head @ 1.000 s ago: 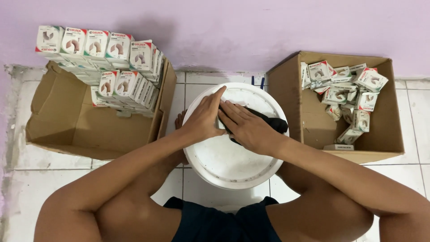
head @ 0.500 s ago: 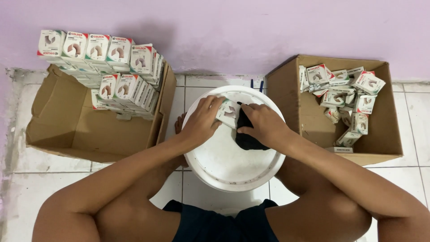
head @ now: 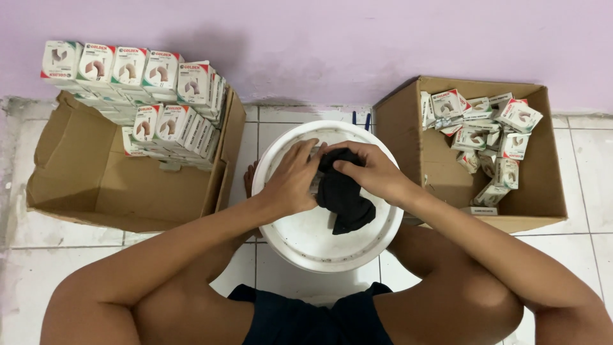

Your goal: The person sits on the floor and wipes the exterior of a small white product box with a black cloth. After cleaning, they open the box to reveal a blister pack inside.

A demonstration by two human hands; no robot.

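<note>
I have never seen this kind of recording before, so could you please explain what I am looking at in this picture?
There is no machine here: a seated person wears a camera on the head, so the one view looks down at their own bare hands. The left hand and right hand together hold a black piece of cloth over a round white lid that serves as a work surface. On their left stands an open cardboard box with neatly stacked small cartons. On their right, another cardboard box holds loose small cartons in a jumble. The floor is tiled.
</note>
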